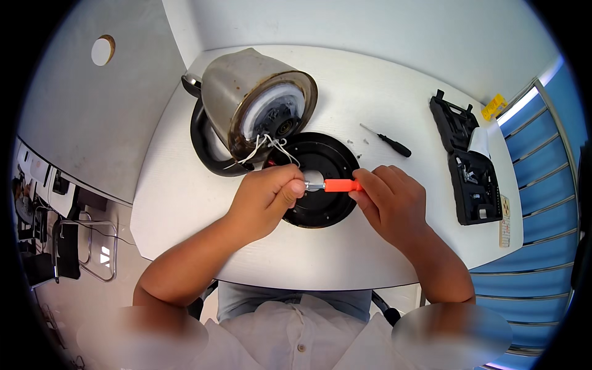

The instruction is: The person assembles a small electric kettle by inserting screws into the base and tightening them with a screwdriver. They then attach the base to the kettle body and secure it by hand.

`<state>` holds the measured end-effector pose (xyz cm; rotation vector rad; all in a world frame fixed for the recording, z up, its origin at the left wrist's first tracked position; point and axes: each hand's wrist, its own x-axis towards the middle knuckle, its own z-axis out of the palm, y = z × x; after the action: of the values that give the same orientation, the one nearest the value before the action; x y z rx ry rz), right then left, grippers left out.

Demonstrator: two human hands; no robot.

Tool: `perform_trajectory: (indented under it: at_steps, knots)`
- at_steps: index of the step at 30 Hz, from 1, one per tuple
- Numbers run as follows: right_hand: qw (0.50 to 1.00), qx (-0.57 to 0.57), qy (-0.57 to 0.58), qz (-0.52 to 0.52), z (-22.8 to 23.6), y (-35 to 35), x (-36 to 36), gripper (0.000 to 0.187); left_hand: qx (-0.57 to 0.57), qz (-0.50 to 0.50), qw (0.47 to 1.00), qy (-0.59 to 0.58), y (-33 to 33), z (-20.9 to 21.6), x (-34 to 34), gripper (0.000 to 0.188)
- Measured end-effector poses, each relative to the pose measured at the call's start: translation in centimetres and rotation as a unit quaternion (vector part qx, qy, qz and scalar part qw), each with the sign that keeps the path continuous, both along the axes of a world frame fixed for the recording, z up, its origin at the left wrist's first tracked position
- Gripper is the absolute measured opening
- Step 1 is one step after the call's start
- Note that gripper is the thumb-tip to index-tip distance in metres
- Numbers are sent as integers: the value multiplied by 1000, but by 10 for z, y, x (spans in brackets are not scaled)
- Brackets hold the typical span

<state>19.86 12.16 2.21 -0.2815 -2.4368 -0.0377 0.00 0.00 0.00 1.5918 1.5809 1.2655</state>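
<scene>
Between my hands, level above the table, is a screwdriver with an orange-red handle (pixel 340 185) and a metal shaft. My right hand (pixel 394 200) grips the handle's end; my left hand (pixel 268 197) pinches the shaft's tip, and its fingers hide what is there. Below them lies a round black kettle base (pixel 317 213). Behind it a stainless steel electric kettle (pixel 240 80) rests on its side, its underside turned toward me and its black handle (pixel 203 135) on the table. White wires (pixel 265 143) hang from the underside toward the base.
On the white table (pixel 370 259), right of the base, lie a black screwdriver (pixel 394 145) and several small screws (pixel 359 155). An opened black tool case (pixel 472 185) stands at the right edge, near a remote control (pixel 505 222) and a yellow item (pixel 493 106). Grey partition (pixel 92 117) at left.
</scene>
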Motion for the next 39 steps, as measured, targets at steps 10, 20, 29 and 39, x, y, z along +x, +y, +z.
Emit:
perform_trajectory:
  at_steps: [10,20,29,39]
  knots:
    - [996,88,-3,-11,-2,-6,-1,28,2,20,994,109,1,1,2,33]
    - [999,-13,25,16,-5,-1,-2,25,4,25,996,82,0,4,0,25]
    - [994,-105,-15,-15,-3,-5,1,23,83,43,992,84,1,2,4,13]
    - [999,-10,45,-18,7,0,6,29,62,21,994,-93,1,-5,4,21]
